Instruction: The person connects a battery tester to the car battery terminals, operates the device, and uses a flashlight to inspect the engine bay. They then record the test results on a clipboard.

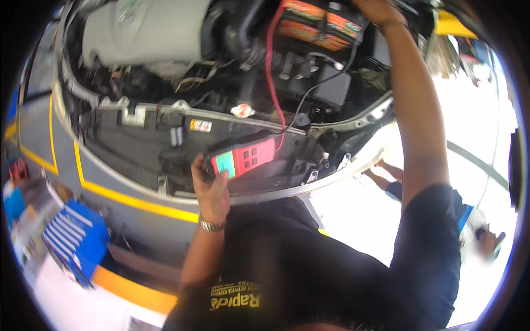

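Note:
A red and black battery tester [255, 156] with a lit green screen lies over the dark panel at the front of the engine bay. My left hand [212, 190] grips its screen end, the thumb resting by the screen. From the tester's other end, a red cable [269, 66] and a black cable [326, 81] run up toward the car battery [317, 25], which has orange and green labels. My right hand [381, 11] reaches to the battery's right corner, near the black cable. Its fingers are largely cut off by the upper edge, so its grip is hidden.
A grey engine cover [146, 30] fills the upper left of the bay. The radiator cap [243, 111] sits on the front crossmember. Beyond the car's front rim, a blue tool tray [77, 237] stands at lower left. Another person's hand [488, 243] shows at far right.

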Motion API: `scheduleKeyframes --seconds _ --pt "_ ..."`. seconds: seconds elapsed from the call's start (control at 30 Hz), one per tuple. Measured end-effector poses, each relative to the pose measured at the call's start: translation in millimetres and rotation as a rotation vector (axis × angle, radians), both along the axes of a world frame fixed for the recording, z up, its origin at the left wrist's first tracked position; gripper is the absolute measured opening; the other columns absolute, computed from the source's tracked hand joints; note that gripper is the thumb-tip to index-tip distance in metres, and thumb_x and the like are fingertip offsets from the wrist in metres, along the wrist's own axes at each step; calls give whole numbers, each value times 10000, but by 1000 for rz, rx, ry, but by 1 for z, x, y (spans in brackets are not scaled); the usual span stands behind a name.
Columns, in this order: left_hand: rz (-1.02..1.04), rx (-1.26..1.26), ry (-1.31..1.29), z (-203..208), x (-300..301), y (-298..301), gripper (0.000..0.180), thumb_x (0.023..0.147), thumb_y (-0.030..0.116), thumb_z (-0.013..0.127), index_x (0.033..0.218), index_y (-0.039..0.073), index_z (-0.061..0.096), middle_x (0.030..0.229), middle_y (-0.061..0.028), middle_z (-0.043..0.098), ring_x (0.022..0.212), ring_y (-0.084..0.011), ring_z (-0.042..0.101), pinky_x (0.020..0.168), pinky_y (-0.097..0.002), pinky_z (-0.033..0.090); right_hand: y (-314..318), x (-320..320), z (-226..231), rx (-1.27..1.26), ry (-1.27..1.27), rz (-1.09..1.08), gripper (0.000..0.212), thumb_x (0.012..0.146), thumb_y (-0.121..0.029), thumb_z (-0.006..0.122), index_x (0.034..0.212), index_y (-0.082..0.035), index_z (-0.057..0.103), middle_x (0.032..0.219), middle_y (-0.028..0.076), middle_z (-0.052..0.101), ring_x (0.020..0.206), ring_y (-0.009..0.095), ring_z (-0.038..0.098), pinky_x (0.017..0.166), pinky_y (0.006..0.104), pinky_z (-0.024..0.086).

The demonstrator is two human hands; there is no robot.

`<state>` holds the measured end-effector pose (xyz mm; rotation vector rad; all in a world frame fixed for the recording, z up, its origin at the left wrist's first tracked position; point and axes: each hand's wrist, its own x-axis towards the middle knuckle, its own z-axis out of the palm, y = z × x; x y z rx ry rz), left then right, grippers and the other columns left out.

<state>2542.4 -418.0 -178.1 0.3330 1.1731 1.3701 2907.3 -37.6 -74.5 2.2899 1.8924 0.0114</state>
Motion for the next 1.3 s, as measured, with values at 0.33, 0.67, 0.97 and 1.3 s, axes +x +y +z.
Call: scheduleKeyframes --seconds 0.33,0.67,0.97,1.3 --pt "-340 331 230 56 -15 154 684 890 401 751 1363 -35 519 1238 -106 625 1148 -164 582 1010 -296 443 -214 -150 -33 -335 1488 424 677 829 -248 816 1354 32 495 1178 157 669 1049 221 660 902 347 528" --pt "-532 457 112 59 49 180 936 858 134 691 1582 -10 116 1545 -117 355 1427 -197 342 1164 -365 306 -202 -143 -20 -251 2016 -204 805 814 11 758 1469 67 292 1287 101 565 1158 156 573 989 334 500" --pt "-643 476 103 65 56 181 1039 759 4 570 1600 23 -38 1613 -122 231 1487 -214 264 1203 -394 253 -204 -135 -21 -168 2090 -121 988 831 28 738 1561 70 73 1416 131 462 1258 182 510 1045 344 462" --pt "-689 476 132 72 68 185 1031 780 2 570 1598 25 -58 1607 -122 235 1479 -219 278 1197 -397 270 -204 -122 -17 -186 2120 -182 991 820 34 740 1554 79 77 1402 137 469 1227 167 525 1022 327 475"
